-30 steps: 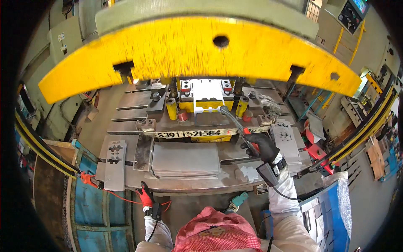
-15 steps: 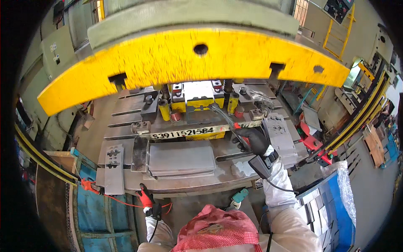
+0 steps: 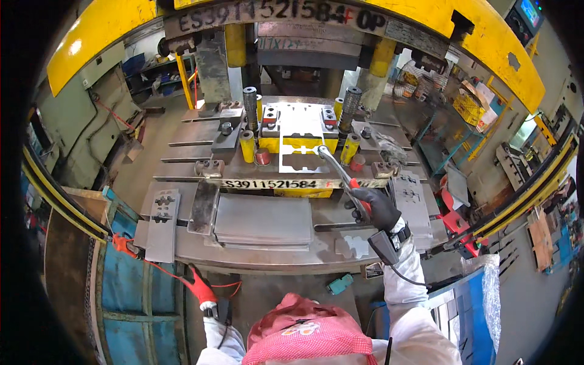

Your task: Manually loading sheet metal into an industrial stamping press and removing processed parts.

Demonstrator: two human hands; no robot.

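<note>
My right hand (image 3: 381, 208), in a black glove, is closed round the red grips of a long grey tong-like tool (image 3: 337, 167). The tool's head reaches the near edge of a bright metal sheet (image 3: 304, 150) with shaped cut-outs, lying over the front of the yellow die (image 3: 272, 143). Whether its jaws clamp the sheet I cannot make out. My left hand (image 3: 199, 288), in a red glove, is open with fingers apart below the table's front edge, close to a red cord (image 3: 163, 268).
The yellow press beam (image 3: 511, 45) hangs above the die between dark guide posts (image 3: 250, 109). A stack of flat grey sheets (image 3: 263, 220) lies on the press table. Cut sheets lie at left (image 3: 163, 225) and right (image 3: 409, 204). A blue bin (image 3: 480, 304) stands at lower right.
The yellow beam has risen, uncovering the die and guide posts. A bright sheet with cut-outs now shows at the tool's head. My left hand has shifted left with its fingers stretched.
</note>
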